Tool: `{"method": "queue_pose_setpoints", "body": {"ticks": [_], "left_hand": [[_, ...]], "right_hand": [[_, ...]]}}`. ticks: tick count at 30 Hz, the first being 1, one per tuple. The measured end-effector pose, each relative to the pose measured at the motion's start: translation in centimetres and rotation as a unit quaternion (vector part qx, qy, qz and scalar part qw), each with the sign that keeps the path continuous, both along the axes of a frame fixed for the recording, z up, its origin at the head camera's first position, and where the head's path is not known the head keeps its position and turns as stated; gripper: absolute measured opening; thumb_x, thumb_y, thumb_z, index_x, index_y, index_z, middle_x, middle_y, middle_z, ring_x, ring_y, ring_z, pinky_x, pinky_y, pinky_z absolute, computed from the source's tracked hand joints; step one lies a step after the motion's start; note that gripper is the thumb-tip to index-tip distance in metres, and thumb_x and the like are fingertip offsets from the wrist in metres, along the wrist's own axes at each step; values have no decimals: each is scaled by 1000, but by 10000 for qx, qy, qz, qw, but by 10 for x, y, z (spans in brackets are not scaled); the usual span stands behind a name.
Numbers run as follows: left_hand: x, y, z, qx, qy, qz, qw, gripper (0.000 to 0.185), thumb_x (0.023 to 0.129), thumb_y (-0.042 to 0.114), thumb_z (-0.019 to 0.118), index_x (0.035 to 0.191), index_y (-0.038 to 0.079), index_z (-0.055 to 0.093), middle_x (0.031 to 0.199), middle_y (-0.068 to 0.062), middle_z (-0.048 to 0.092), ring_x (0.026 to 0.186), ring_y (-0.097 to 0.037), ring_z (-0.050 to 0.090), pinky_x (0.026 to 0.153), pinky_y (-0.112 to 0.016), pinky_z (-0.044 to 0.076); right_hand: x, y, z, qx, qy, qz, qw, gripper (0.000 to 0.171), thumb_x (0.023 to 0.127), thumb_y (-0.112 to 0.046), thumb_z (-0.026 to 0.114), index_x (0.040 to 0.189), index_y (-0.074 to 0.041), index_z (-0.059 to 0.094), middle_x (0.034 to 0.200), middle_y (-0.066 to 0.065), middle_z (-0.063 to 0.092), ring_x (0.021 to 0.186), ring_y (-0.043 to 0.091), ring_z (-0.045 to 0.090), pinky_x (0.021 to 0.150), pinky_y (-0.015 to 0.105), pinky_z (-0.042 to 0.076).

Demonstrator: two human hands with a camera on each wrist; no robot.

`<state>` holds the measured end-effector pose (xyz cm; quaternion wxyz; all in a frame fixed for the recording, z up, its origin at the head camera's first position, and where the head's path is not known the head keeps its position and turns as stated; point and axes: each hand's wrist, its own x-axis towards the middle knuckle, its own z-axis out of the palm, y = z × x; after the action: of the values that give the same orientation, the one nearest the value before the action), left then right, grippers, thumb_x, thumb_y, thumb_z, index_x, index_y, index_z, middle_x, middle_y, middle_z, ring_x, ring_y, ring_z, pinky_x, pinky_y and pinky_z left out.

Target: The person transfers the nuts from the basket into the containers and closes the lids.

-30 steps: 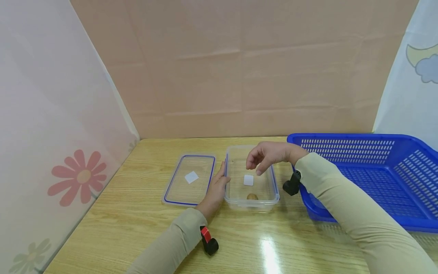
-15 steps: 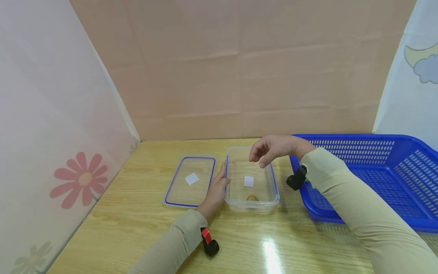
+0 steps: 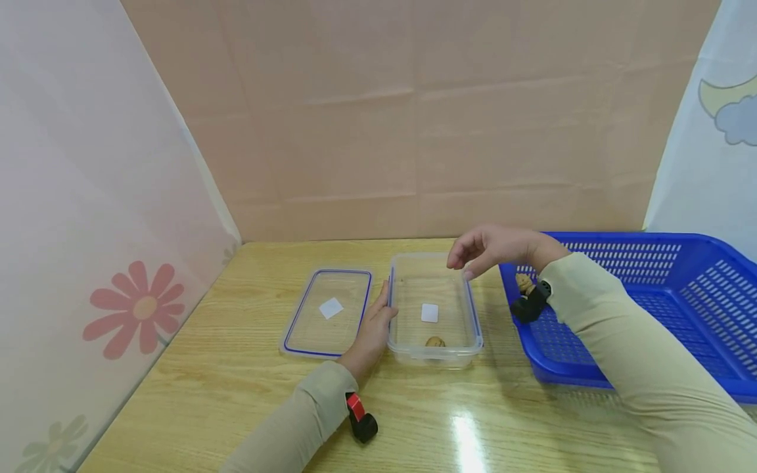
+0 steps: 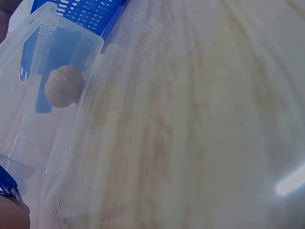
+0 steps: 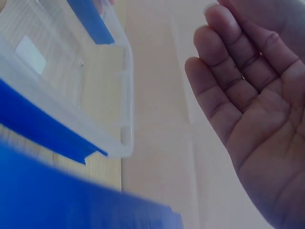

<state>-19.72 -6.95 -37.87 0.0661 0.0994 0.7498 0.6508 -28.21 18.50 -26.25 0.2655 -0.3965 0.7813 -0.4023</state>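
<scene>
- We see the clear plastic container [image 3: 434,309] standing open on the wooden table [image 3: 248,394]; it is a rectangle with rounded corners, and its long axis runs from the near edge of the table away toward the back wall.
- One walnut [image 3: 435,341] lies inside it, at the near end; in the left wrist view the walnut [image 4: 64,86] looks round, pale brown and wrinkled behind the see-through wall.
- A small white square label [image 3: 430,313] is on the container bottom, a little behind the walnut.
- The left hand [image 3: 372,328] rests with straight fingers against the left long wall of the container, gripping nothing.
- The right hand [image 3: 493,248] hangs in the air over the far right corner of the container, fingers loosely bent and holding nothing; the right wrist view shows its palm [image 5: 257,109] bare.
- The flat lid [image 3: 328,310], clear with a blue seal line, lies just left of the container, parallel to it.
- The blue perforated basket [image 3: 680,289] stands at the right, with another walnut [image 3: 523,282] inside near its left wall.
</scene>
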Motion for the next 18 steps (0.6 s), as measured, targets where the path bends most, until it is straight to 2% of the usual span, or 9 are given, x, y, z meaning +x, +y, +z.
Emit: {"method": "queue_pose_setpoints", "body": {"ticks": [5,8,10,13,17,18], "left_hand": [[8,2,12,-14,-44,23,10000,60,95,7,32,147,5,4,155,-5,-1,142,-25,-1,116,-41,3],[8,2,14,32,-85,36,10000,60,95,8,32,148,5,4,155,-5,-1,142,-25,-2,116,-41,3],[9,2,14,71,-121,44,9999,60,95,8,31,148,5,4,155,-5,-1,142,-25,-2,116,-42,2],[0,2,2,120,-104,80,9998,60,95,8,31,148,8,4,156,-4,-1,142,-23,-2,115,-41,2],[-10,2,-16,188,-32,132,9997,60,95,9,31,149,12,6,156,-2,-1,143,-21,-3,115,-42,1],[-10,2,-16,201,-4,143,9997,59,95,9,31,149,12,6,156,-2,-1,143,-21,-3,115,-42,1]], "right_hand": [[2,15,4,-133,84,23,9999,22,82,-2,65,100,-16,66,98,-6,62,95,6,58,83,23,50],[3,23,5,-156,55,-98,9998,25,82,-1,64,99,-20,67,98,-8,62,95,6,59,83,22,50],[4,28,5,-120,63,-243,9996,23,82,-3,65,99,-18,67,97,-7,63,94,7,59,83,22,50],[6,34,4,-76,114,-490,9987,21,81,-4,66,98,-16,68,96,-7,63,92,8,59,81,22,50],[9,44,3,-181,108,-589,9980,22,81,-3,66,98,-16,68,96,-8,64,91,7,59,80,21,51],[10,46,4,-231,101,-582,9980,22,81,-2,66,98,-16,68,96,-8,64,91,7,59,80,21,51]]}}
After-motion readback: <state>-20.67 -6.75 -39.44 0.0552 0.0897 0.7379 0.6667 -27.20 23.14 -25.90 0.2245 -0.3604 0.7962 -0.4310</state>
